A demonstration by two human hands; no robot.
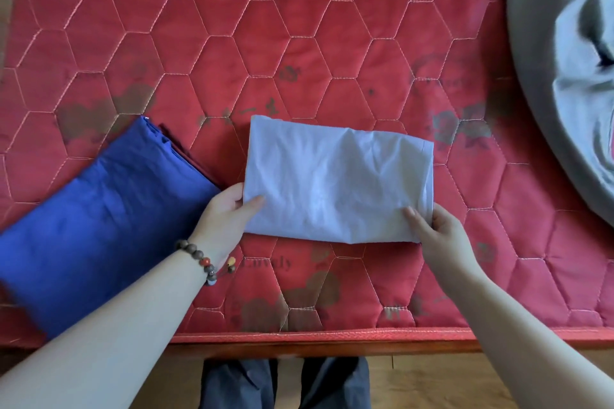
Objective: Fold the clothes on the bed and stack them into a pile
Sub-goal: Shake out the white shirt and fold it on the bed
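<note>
A pale blue garment (335,176), folded into a flat rectangle, lies in the middle of the red quilted mattress (232,43). My left hand (229,212) pinches its near left corner, thumb on top. My right hand (435,229) pinches its near right corner the same way. To the left lies a folded dark blue garment (99,219) on top of a dark red one (179,149), of which only an edge shows.
A heap of unfolded grey clothing (564,60) covers the right side of the bed. The mattress's front edge (332,335) runs across below my arms, with wooden floor and my legs (285,382) beneath. A bead bracelet (202,262) is on my left wrist.
</note>
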